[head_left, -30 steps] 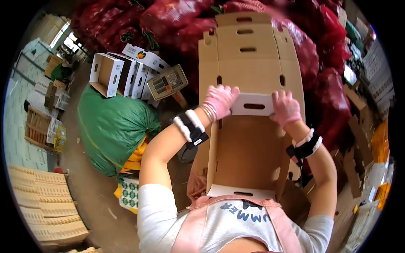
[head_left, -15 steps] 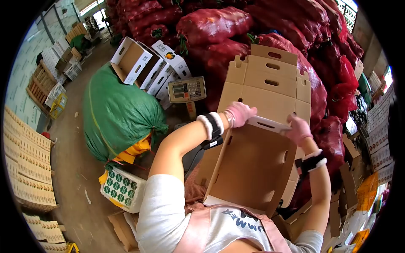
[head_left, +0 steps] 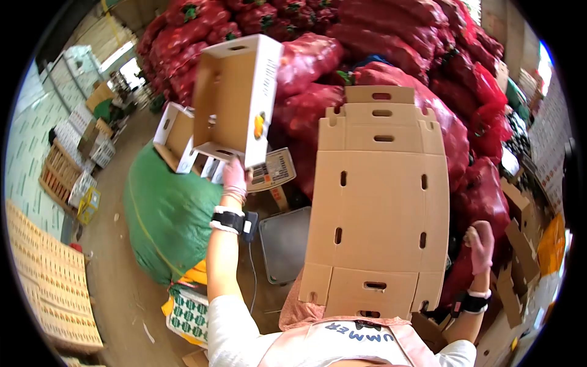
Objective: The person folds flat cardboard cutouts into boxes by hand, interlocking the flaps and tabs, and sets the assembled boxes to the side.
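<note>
White box (head_left: 237, 99): clamped in my left grip (head_left: 235, 177), likely mid-transfer.
Right grip (head_left: 482, 244): fingers curled together.
Box balance: next calls for steadiness.

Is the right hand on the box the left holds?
No, only the left hand touches that box; the right hand is apart from it.

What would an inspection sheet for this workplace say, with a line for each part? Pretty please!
Surface: flat cardboard covers the spot before the person; what supports it is hidden.
Job's things: one open white box, brown inside, held up and tilted.
Clutter: torn-looking cardboard pieces on the right.
Hands: left hand grips the box's near end; right hand is curled, nothing seen in it.
Cables: one thin cable beside the left forearm.
Surroundings: red net sacks ahead, green sack on the left.
</note>
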### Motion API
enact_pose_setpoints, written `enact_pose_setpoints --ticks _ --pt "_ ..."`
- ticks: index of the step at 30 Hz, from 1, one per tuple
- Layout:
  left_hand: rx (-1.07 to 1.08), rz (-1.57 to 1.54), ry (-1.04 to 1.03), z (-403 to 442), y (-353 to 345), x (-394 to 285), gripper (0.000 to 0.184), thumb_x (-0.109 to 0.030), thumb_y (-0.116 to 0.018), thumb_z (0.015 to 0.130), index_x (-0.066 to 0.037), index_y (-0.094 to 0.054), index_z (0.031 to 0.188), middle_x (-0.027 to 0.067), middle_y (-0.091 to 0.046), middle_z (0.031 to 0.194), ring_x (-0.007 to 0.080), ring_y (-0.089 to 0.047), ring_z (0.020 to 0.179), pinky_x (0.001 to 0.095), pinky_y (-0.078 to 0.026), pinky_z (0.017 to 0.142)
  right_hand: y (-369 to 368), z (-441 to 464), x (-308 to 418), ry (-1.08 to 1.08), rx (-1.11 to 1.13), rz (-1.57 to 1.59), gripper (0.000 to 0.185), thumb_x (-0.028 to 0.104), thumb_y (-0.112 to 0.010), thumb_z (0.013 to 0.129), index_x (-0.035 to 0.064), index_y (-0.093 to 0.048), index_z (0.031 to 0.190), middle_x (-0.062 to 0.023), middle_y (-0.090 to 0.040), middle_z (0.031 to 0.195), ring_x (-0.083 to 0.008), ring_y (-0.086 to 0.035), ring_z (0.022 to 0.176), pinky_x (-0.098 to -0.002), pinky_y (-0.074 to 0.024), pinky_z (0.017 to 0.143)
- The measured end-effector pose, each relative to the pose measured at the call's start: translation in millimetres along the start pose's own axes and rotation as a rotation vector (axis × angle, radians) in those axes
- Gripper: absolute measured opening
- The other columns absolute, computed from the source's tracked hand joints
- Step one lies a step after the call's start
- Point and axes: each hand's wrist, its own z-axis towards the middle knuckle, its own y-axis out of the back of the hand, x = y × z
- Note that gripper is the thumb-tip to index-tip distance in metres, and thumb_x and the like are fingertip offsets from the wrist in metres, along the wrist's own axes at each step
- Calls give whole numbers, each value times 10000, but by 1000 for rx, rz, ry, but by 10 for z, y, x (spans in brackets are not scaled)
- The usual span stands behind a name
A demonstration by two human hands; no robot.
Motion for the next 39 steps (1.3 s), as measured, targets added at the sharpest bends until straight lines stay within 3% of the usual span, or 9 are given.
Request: enact_pose_setpoints --ticks 2,4,9,17,23,28,31,36,39 --pt "57 -877 317 184 -227 -579 342 -315 -456 950 -37 -474 1148 188 -576 1085 273 -619 907 394 -528 737 -138 -57 -161 35 31 -76 133 49 -589 838 44 -519 951 22 -508 752 -58 -457 635 -199 -396 571" --pt "427 -962 34 272 -351 -295 512 -278 -427 975 -101 -224 1411 181 -359 1393 304 -476 1189 428 -380 1009 -346 -172 38 -85 -2 -309 253 94 -653 801 44 -540 1021 -29 -554 777 -88 -506 707 -235 -448 642" --pt "743 301 142 -1519 -544 -754 855 -426 -595 829 46 -171 1402 240 -515 1236 286 -517 1141 360 -409 955 -667 -454 -1 -480 194 -995 953 406 -773 668 37 -253 1377 -207 -474 1263 -334 -498 1145 -421 -450 931" --pt "564 297 311 -2981 -484 -585 965 -267 -816 658 61 -236 1357 222 -532 1216 298 -547 1105 364 -440 937 -947 -508 164 -551 191 -1188 1140 433 -815 599 179 -107 1456 -191 -436 1192 -318 -493 1064 -384 -493 811" --pt "574 588 130 -2926 -428 -890 929 -252 -812 645 76 -274 1327 250 -573 1120 352 -588 1006 377 -478 861 -817 -612 170 -305 99 -1177 765 305 -798 611 139 -393 1238 -173 -480 1062 -326 -534 990 -389 -510 730" --pt "917 685 -210 -2968 -410 -1468 936 -369 -795 646 63 -310 1319 227 -574 1005 365 -583 888 415 -475 773 -928 -788 388 343 797 -867 580 273 -779 579 155 -545 1096 -137 -492 952 -285 -543 884 -422 -487 707" --pt "1199 472 -909 -2692 -510 -1581 847 -519 -723 639 -147 -418 1336 92 -486 823 264 -521 730 391 -436 650 -745 -536 206 546 1155 -870 630 401 -797 556 184 -572 1104 -68 -494 981 -238 -474 980 -386 -429 765" --pt "1155 325 -1134 -2080 -497 -1304 476 -419 -787 595 -91 -534 831 76 -460 755 267 -490 699 396 -434 668 -245 -148 182 736 746 -689 291 292 -786 570 174 -613 774 -43 -520 854 -253 -512 868 -382 -457 727" --pt "330 91 -650 -1814 -337 -1495 234 -190 -708 729 -80 -527 830 65 -496 764 233 -484 699 349 -411 660 72 -65 455 385 73 123 103 127 -659 782 55 -592 811 -7 -556 772 -120 -528 700 -253 -438 627"
